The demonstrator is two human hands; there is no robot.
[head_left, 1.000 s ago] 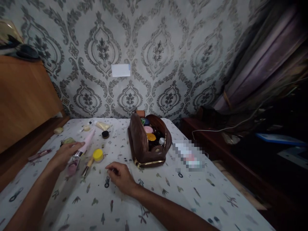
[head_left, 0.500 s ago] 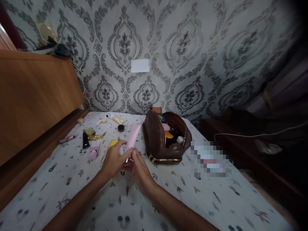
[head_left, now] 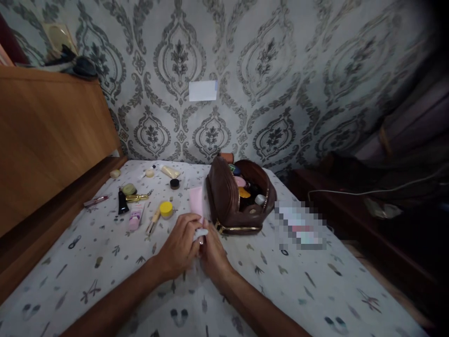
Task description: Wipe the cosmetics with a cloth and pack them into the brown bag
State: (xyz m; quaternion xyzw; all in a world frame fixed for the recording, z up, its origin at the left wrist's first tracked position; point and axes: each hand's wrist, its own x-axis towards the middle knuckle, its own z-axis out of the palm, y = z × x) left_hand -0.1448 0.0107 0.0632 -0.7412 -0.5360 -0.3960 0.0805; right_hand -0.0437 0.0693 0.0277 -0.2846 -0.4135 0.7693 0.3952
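Observation:
A pink tube (head_left: 197, 202) stands tilted between my hands, its flat end pointing away from me. My left hand (head_left: 182, 241) is closed at its near end, fingers bent over it, with a small whitish piece by the fingertips. My right hand (head_left: 214, 252) wraps round the tube's lower right side. Just beyond my hands on the right is an open brown bag (head_left: 224, 196) holding several cosmetics. To the left of my hands lie a yellow-lidded jar (head_left: 166, 209) and a slim beige tube (head_left: 153, 222).
On the patterned cloth (head_left: 133, 290) at the left lie a pink-and-white tube (head_left: 134, 219), a black tube (head_left: 122, 202), a gold item (head_left: 137, 197) and a black-lidded jar (head_left: 174, 184). A blurred-out object (head_left: 301, 225) lies right of the bag. A wooden cabinet (head_left: 52, 140) borders the left.
Both hands have moved slightly right and nearer me with the pink tube. My left hand has turned over its near end, uncovering the yellow-lidded jar. The view has shifted slightly.

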